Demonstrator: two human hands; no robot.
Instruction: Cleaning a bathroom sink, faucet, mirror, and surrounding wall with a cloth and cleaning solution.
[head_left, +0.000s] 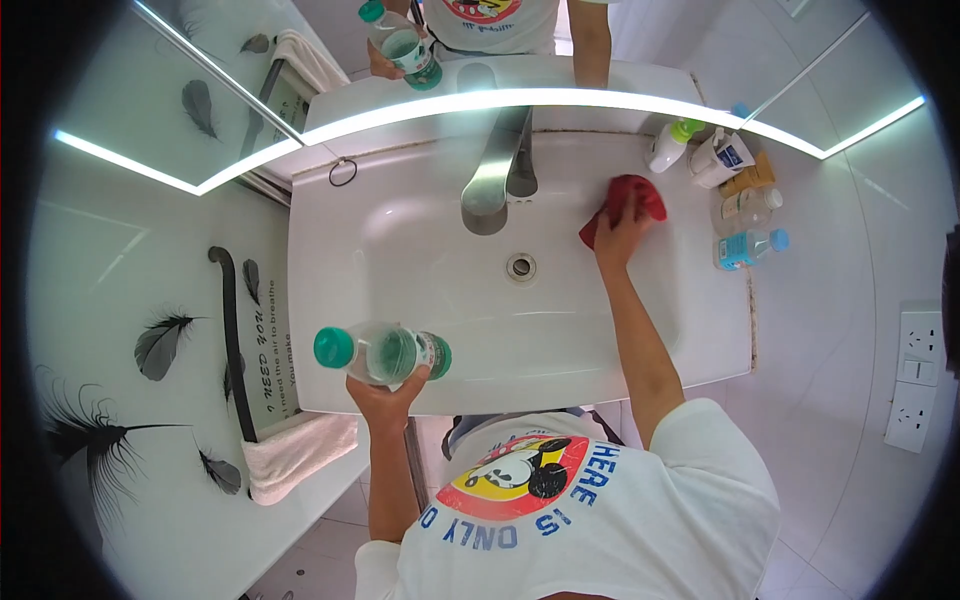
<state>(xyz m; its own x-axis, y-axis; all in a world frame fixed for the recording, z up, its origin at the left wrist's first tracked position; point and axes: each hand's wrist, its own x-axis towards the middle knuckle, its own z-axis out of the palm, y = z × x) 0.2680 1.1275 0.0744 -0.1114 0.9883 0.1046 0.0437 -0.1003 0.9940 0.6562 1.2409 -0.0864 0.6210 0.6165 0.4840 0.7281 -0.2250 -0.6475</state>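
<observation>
My left hand (390, 394) grips a clear plastic bottle (386, 352) with a green cap, tilted over the near left rim of the white washbasin (450, 300). Liquid shows inside the bottle; a label wraps its lower part. My right hand (624, 234) presses a red cloth (634, 196) against the basin's right inner wall, fingers spread over it. Between the hands lies the round metal drain (521, 267). Above the drain reaches the chrome faucet (486, 193).
Along the right ledge stand a green-topped pump bottle (666, 146), a white tube (720, 159), a clear bottle (746, 211) and a blue-capped bottle (750, 249). A black hair tie (343, 172) rests at the back left. A towel (300, 457) hangs on the black rail (232, 337). A lit mirror (637, 67) rises behind.
</observation>
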